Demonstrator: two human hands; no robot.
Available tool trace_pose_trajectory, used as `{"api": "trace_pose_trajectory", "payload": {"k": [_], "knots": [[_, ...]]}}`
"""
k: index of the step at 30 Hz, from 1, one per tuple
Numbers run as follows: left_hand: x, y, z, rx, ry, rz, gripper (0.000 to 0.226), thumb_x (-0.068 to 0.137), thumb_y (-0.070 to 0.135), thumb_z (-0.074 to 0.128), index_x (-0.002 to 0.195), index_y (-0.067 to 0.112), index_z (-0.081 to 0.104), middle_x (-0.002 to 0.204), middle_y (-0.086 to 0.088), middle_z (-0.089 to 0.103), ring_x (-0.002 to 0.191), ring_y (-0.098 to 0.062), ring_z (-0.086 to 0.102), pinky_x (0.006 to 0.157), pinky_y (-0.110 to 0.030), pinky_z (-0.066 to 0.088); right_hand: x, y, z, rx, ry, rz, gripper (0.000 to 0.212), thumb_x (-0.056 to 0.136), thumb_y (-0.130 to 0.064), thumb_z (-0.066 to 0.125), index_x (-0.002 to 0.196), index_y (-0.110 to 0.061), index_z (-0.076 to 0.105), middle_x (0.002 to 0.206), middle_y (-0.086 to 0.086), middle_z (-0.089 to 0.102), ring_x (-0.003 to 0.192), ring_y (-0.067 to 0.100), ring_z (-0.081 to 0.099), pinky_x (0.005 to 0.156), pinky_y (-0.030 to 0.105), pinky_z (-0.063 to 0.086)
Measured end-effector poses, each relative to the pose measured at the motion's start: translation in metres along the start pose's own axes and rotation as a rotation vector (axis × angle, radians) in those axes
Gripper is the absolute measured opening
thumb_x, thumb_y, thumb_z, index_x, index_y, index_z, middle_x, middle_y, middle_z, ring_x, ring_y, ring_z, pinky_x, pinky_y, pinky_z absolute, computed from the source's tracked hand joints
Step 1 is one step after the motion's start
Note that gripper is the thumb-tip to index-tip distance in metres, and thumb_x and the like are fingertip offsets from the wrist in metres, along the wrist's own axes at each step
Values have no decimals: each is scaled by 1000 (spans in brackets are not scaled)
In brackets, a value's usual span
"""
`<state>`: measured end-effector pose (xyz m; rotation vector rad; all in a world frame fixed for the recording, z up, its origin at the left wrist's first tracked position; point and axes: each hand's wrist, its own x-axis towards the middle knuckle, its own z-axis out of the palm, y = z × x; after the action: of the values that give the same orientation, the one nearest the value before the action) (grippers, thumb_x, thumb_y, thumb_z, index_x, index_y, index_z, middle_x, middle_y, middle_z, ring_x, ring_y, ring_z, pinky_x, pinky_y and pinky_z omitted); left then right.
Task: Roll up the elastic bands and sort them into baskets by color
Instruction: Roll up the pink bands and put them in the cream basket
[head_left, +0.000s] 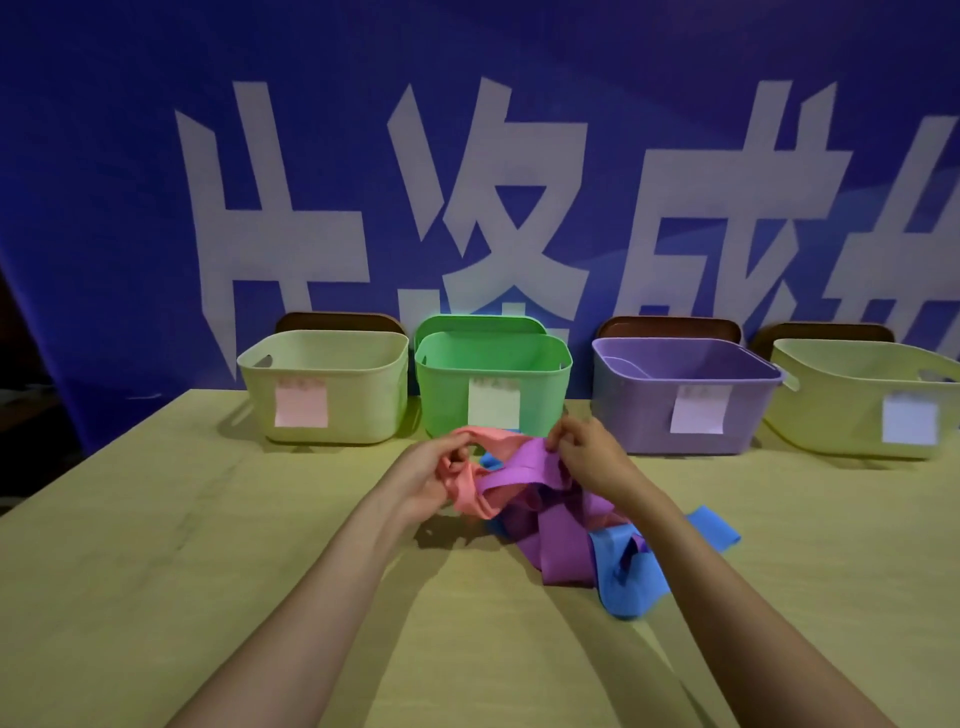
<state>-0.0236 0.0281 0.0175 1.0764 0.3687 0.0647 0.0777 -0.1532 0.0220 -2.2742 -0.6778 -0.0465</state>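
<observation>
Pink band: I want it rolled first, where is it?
Head view, centre: the pink band is in the left hand, before the green basket, beside the purple band.

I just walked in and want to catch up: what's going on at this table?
A person is working on a tangle of elastic bands on the table. The left hand grips the pink band, the right hand pinches the purple band, and the blue band lies loose. Four labelled baskets stand behind; no band is rolled yet.

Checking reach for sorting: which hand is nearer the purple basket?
Right. The right hand is just front-left of the purple basket; the left hand is farther left.
</observation>
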Motion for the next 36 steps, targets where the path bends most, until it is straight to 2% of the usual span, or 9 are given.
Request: {"api": "trace_pose_trajectory", "payload": {"k": [4, 8, 16, 21, 25, 27, 30, 34, 36], "knots": [[6, 9, 18, 84, -39, 14, 9, 91, 10, 55, 85, 4, 59, 63, 0, 52, 51, -10, 47, 54, -19, 42, -9, -4, 7, 33, -119, -260, 39, 75, -15, 59, 114, -17, 58, 116, 4, 48, 111, 14, 40, 90, 14, 31], [15, 13, 24, 108, -47, 39, 15, 90, 15, 58, 77, 10, 64, 62, 1, 55, 50, -11, 53, 54, -23, 45, -4, -8, 11, -4, -113, -417, 30, 84, -26, 68, 112, -15, 62, 115, 0, 53, 103, 7, 46, 90, 9, 37], [17, 0, 1, 603, 9, 210, 39, 80, 3, 67, 117, 10, 59, 112, -5, 62, 96, -17, 62, 73, -24, 52, 8, 3, -2, 588, 237, 168, 14, 91, -9, 49, 89, -6, 62, 84, 11, 62, 73, 21, 56, 61, 28, 48], [16, -3, 11, 506, 127, 200, 18, 95, 12, 52, 109, 3, 59, 98, -9, 61, 84, -18, 58, 68, -25, 48, 4, 1, -3, 732, 356, 280, 18, 93, -11, 38, 79, -13, 48, 80, 6, 50, 74, 16, 43, 60, 28, 34], [13, -4, 20, 239, 137, 43, 23, 101, 21, 39, 106, 6, 55, 107, -18, 61, 101, -30, 59, 87, -46, 52, -3, -7, -7, 770, 336, 221, 23, 94, -5, 34, 105, -12, 53, 92, 3, 55, 82, 14, 50, 69, 27, 41], [11, -2, 25, 67, 86, -1, 23, 103, 25, 34, 96, 11, 51, 101, -18, 61, 94, -31, 60, 71, -49, 57, -7, -9, -8, 743, 242, 159, 38, 91, 4, 33, 117, -12, 55, 98, 3, 59, 85, 14, 55, 73, 22, 46], [8, 9, 32, -185, -21, 35, 32, 103, 24, 33, 84, 12, 56, 69, -8, 68, 60, -17, 65, 44, -25, 53, -16, -7, -11, 584, 50, 102, 24, 88, 3, 49, 104, -5, 64, 84, 2, 59, 73, 10, 51, 62, 15, 42], [2, 16, 37, -31, -207, 100, 19, 89, 29, 58, 98, 14, 65, 90, -8, 70, 77, -19, 66, 70, -36, 54, -21, -2, -11, 394, 68, 17, 25, 86, -11, 58, 63, -20, 59, 64, -3, 51, 65, 11, 44, 61, 26, 36], [5, 10, 36, 274, -176, 89, 62, 67, 31, 82, 120, 13, 56, 110, -11, 67, 94, -22, 66, 80, -40, 54, -19, -7, -14, 338, 93, -3, 27, 87, -17, 50, 62, -12, 59, 65, 4, 51, 67, 16, 44, 62, 31, 32]]}}
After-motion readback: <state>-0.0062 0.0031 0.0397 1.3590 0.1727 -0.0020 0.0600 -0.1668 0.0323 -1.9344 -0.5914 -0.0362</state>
